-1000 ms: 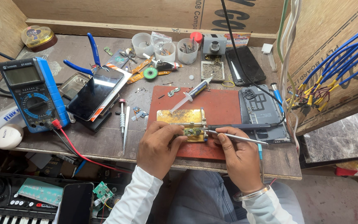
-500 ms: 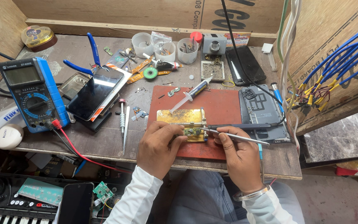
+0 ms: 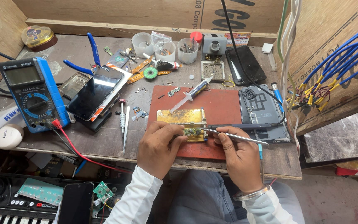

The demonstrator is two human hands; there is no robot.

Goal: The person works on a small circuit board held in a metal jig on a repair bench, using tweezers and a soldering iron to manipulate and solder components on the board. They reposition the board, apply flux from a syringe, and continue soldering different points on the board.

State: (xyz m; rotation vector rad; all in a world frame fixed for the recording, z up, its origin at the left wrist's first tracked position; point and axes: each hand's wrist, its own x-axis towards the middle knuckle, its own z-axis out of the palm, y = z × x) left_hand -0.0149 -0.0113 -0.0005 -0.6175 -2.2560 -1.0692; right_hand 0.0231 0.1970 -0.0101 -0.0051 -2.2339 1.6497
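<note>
No real change over the last second — both hands sit where they were, tools unmoved, so the work on the board is steady, fine-position stuff rather than a new step.

Left hand: palm down on the red mat, fingers curled in and pinching the small green circuit board against the gold holder plate. Board is at the near edge of that plate, mid-mat, just in front of the person.

Right hand: closed around metal tweezers, held low and nearly flat, tips touching the board's right edge. Wrist rests at the edge of the surface, bracelet visible.

Soldering iron lies just behind the tweezers — tip pointing at the board, not gripped. Syringe rests diagonally above the plate. Blue multimeter and a phone sit well apart to the left.
</note>
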